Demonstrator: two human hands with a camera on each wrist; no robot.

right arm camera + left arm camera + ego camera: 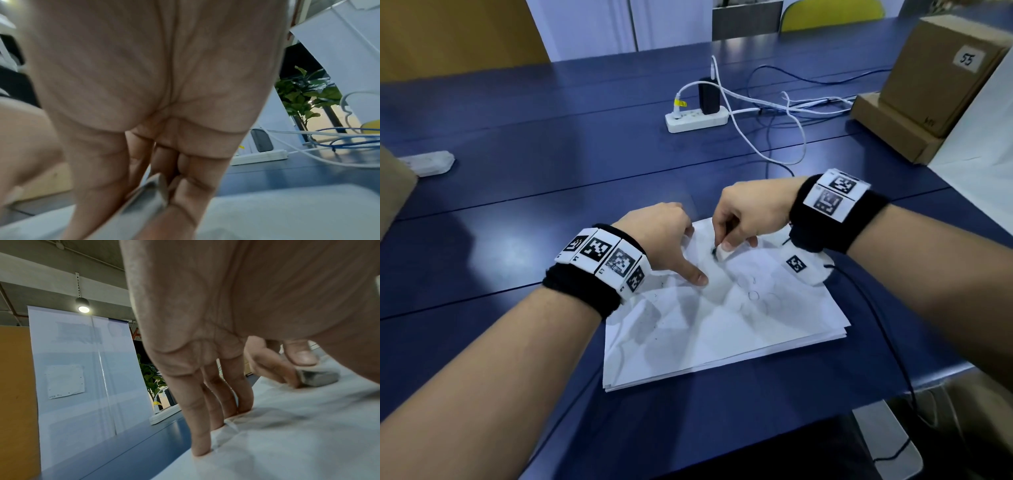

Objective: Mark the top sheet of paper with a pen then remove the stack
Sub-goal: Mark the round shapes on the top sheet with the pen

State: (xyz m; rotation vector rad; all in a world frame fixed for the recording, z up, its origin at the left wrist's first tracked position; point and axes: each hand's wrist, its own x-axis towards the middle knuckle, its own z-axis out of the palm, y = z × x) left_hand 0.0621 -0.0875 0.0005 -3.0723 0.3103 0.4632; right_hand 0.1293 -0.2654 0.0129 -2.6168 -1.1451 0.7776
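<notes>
The left hand [661, 236] presses flat the thin, floppy stack [722, 335], best lifted by its edges, while the right hand [750, 216] pinches what looks like a pen [717, 253].

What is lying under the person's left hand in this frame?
The left hand presses its straight fingertips on the top sheet of the paper stack. Lower sheets show only as edges; the table beneath is covered.

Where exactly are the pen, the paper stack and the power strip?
pen [717, 274]: head view, on its white barrel.
paper stack [722, 342]: head view, bare middle of top sheet.
power strip [697, 121]: head view, on its white body.
</notes>
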